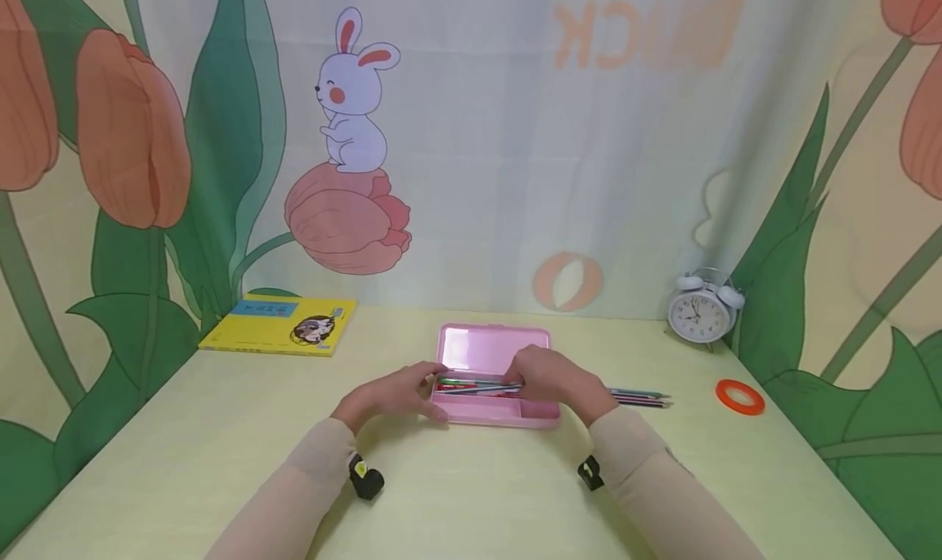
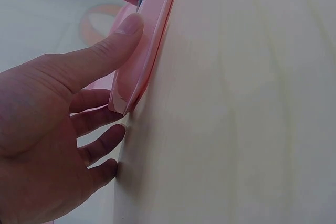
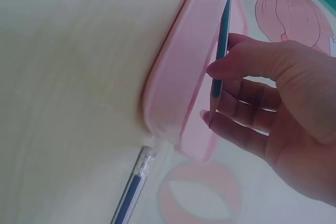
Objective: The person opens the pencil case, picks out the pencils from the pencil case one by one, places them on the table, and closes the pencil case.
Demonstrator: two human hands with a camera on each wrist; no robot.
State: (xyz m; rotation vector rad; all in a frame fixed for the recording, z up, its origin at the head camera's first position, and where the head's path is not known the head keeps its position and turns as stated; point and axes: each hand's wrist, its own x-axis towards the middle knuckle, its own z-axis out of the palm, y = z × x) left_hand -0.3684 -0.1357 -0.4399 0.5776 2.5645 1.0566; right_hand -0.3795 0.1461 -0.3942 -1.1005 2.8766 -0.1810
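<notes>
Right hand (image 1: 548, 374) pinches pencil (image 3: 224, 30), mirrored "CK" (image 1: 585, 35) behind

1. Head: from above and behind the left hand (image 1: 393, 396) and right hand (image 1: 548, 372), facing forward and down across the desk (image 1: 471, 495) to the curtain (image 1: 478, 135); the farthest off, it takes in the whole case (image 1: 478, 412).
2. Left wrist: close beside the left hand, facing the case's left end; turned sideways, desk at picture right, curtain at left.
3. Right wrist: likewise close, facing the case's right end; turned the other way, desk left, curtain right.
4. Shared: all three catch the case and printed ring (image 1: 545, 286); head and right wrist share the tulip (image 1: 346, 221).
</notes>
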